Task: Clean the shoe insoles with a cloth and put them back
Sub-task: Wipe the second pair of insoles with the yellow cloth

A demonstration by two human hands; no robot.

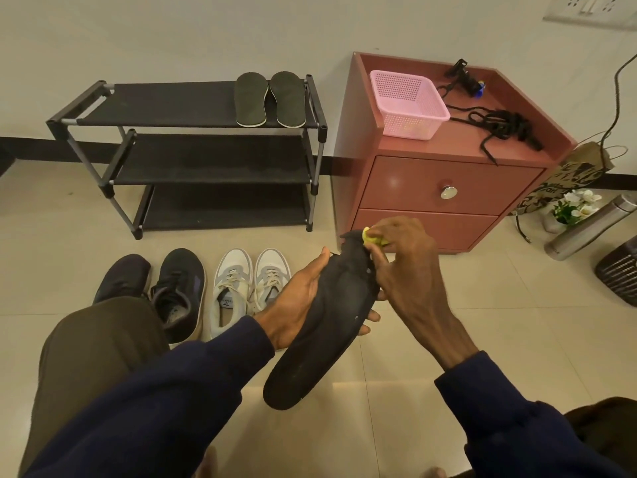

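Head view: the insole [324,326], likely light, thin and floppy, is held above the floor [448,322], left hand [293,301] wrapped round its middle where it needs support, right hand [406,270] pinching the cloth [373,238] against its far tip, shoes [234,291] just beyond

Matt black insole [327,326], flecked with a few pale specks; yellow-green cloth [372,237]. Grey-green insoles [251,98] edged with a pale rim. Black shoe rack [206,105] with grey poles. Black sneakers [179,270] with a purple-blue side panel; white sneakers [234,263] with grey panels and off-white laces. Reddish-brown cabinet [413,181], silver knob [448,192]. Pink basket [410,127], patterned with a fine grid of holes. Navy sleeves [172,391], olive-brown trousers [93,339]. Glossy beige floor tiles [482,322], off-white wall [172,36].
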